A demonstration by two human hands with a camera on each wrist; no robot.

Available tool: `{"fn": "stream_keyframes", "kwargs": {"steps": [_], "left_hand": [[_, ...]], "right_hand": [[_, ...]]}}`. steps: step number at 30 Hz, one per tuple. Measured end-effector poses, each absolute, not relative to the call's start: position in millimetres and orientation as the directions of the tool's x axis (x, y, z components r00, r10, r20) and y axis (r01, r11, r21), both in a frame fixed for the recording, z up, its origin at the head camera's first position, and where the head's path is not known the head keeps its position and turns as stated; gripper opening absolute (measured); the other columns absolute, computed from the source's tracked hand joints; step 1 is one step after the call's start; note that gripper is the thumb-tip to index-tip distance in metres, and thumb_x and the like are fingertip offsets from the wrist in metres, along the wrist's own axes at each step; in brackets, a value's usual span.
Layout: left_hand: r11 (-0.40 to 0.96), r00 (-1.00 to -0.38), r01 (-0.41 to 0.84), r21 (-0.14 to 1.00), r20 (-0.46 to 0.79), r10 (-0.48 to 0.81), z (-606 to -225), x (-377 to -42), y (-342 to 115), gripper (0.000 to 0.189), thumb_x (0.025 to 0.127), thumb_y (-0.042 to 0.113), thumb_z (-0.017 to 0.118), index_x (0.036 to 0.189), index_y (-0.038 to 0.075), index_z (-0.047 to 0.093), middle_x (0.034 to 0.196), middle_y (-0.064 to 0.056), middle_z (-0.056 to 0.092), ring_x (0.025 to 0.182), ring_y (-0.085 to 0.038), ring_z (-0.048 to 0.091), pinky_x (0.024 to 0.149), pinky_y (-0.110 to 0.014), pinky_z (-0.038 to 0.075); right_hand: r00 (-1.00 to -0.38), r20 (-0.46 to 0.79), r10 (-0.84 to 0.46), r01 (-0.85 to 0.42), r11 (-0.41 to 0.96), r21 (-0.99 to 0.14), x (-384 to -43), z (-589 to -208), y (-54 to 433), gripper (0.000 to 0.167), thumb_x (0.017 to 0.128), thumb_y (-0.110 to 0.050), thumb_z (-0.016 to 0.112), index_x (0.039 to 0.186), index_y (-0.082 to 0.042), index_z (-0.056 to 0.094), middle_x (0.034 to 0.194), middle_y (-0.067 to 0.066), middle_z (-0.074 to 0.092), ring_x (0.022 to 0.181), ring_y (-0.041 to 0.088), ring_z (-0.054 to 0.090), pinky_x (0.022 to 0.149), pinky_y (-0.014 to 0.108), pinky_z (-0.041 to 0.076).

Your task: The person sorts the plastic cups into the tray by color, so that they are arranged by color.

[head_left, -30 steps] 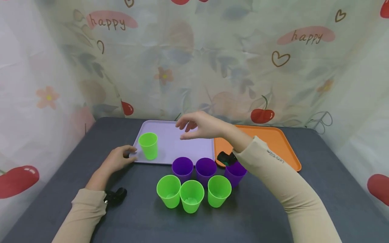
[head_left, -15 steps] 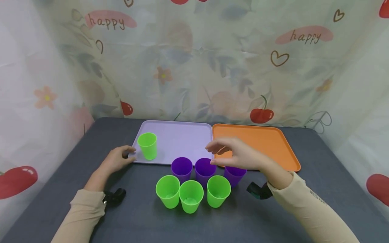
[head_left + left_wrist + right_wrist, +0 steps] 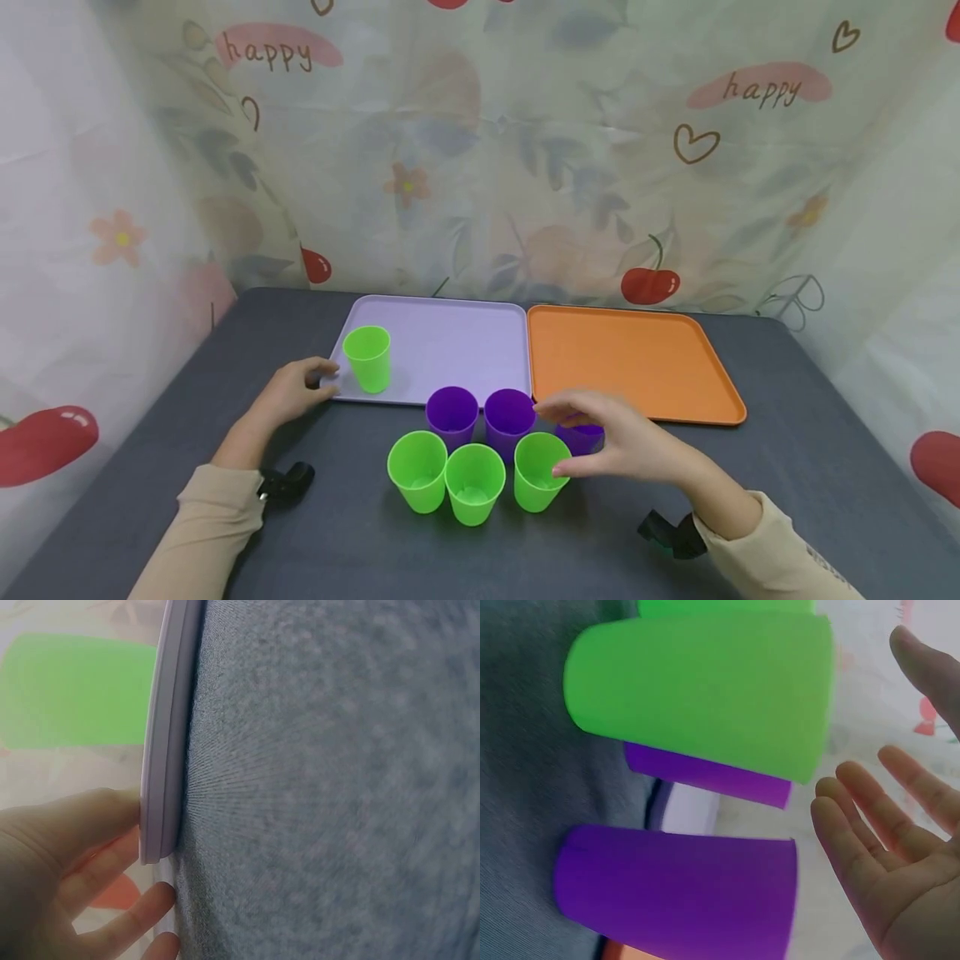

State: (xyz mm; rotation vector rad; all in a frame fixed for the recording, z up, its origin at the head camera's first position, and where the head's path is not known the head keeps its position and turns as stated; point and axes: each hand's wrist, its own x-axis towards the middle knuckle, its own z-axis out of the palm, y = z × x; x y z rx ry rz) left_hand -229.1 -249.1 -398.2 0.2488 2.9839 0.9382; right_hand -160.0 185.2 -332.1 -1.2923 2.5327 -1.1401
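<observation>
My left hand (image 3: 296,390) touches the left front corner of the lilac tray (image 3: 457,350); in the left wrist view its thumb lies against the tray's rim and the other fingers spread beside the corner. One green cup (image 3: 371,367) stands upright on that tray. My right hand (image 3: 618,437), thumb and fingers apart and holding nothing, hovers beside the rightmost green cup (image 3: 534,492). Behind that hand is the right purple cup (image 3: 581,435), partly hidden. In the right wrist view, the fingers are level with the rims of a green cup (image 3: 697,682) and a purple cup (image 3: 675,885).
An orange tray (image 3: 630,358) lies right of the lilac one. Two more purple cups, the left one (image 3: 452,417) and the middle one (image 3: 510,421), stand behind two more green cups, the left one (image 3: 417,475) and the middle one (image 3: 474,487). A printed curtain (image 3: 487,167) hangs behind the table.
My right hand has come back from over the lilac tray, moving right and toward me, down to the right-hand cups. The left hand stays at the tray corner.
</observation>
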Motion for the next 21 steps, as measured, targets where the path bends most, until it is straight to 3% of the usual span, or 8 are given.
{"fn": "stream_keyframes", "kwargs": {"steps": [4, 21], "left_hand": [[0.809, -0.987, 0.156, 0.567, 0.053, 0.153, -398, -229, -249, 0.036, 0.086, 0.016, 0.064, 0.116, -0.003, 0.060, 0.116, -0.024, 0.062, 0.099, -0.037, 0.056, 0.083, -0.049, 0.045], [0.806, -0.989, 0.139, 0.575, 0.034, 0.146, -398, -229, -248, 0.037, 0.086, 0.017, 0.064, 0.117, -0.002, 0.060, 0.117, -0.023, 0.061, 0.100, -0.036, 0.056, 0.084, -0.049, 0.045]], "right_hand": [[-0.628, 0.268, -0.731, -0.678, 0.344, -0.650, -155, -341, 185, 0.059, 0.075, -0.023, 0.078, 0.123, -0.002, 0.053, 0.118, 0.011, 0.062, 0.108, 0.024, 0.060, 0.092, 0.028, 0.049], [-0.641, 0.304, -0.705, -0.711, 0.397, -0.580, -147, -355, 180, 0.063, 0.072, -0.034, 0.079, 0.123, -0.004, 0.055, 0.119, 0.004, 0.060, 0.110, 0.016, 0.057, 0.092, 0.029, 0.049]]}}
